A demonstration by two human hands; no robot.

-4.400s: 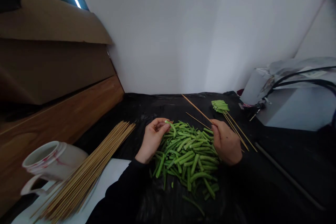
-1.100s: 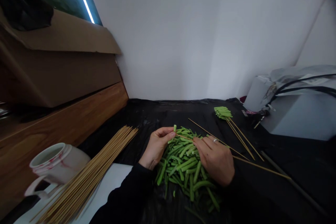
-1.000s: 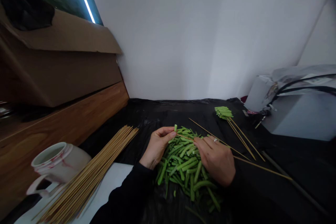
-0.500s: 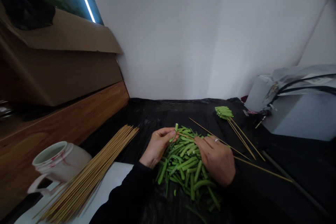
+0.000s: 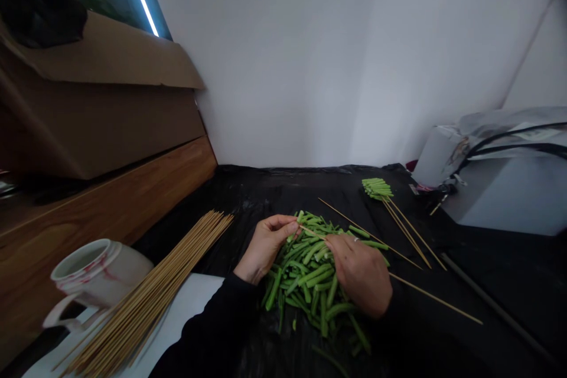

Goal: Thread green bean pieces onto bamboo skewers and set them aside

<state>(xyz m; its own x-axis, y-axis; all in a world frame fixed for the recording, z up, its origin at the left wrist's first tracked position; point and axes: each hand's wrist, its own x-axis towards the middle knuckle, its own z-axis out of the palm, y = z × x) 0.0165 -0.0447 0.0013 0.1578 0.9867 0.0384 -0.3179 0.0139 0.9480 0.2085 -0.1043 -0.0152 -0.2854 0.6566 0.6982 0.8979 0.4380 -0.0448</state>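
Skewer (image 5: 436, 298): tip had swung to our left hand (image 5: 267, 245).
Left hand: we pinched a bean piece (image 5: 300, 217).
Right hand (image 5: 361, 274): curled closed, we gripped the skewer.

One left hand (image 5: 264, 248), one right hand (image 5: 361, 274), one bean pile (image 5: 312, 274).
One held stick (image 5: 436, 298), one held bean (image 5: 300, 216), one loose stick (image 5: 341, 214), one row of beans (image 5: 376, 188) on at least two sticks (image 5: 416, 231), one stick bundle (image 5: 155, 301), one mug (image 5: 104, 271), one cardboard box (image 5: 119, 124); pile's beans and bundle's sticks too many to count.

Dim, with wide-angle edge distortion
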